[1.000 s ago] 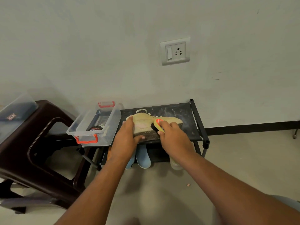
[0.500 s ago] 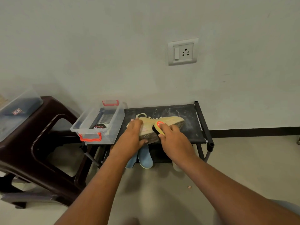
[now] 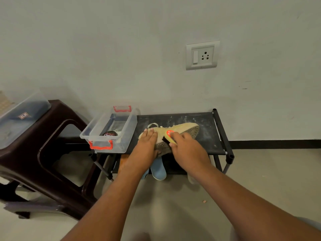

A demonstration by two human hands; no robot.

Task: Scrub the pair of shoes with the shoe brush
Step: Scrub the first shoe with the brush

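A pale wall (image 3: 121,49) with a socket (image 3: 202,55) is at the back, and a low black rack (image 3: 208,134) stands against it. One shoe (image 3: 187,129) lies tipped on its side on the dusty top of the rack, sole toward us, so its side is easy to reach. The left hand (image 3: 145,146) has a grip on the heel end, likely to stop it sliding. The right hand (image 3: 189,150) has a tight grip on the yellow brush (image 3: 169,134) and presses the bristles on the shoe's side. I cannot see the other shoe.

A clear box (image 3: 128,129) with red handles sits on the rack's left end, near the hands. A round dark tin (image 3: 109,133) is in it. Another clear tub (image 3: 22,119) sits on the brown stool (image 3: 57,136); what is inside is too blurry to tell. Blue slippers (image 3: 158,169) poke out under the rack
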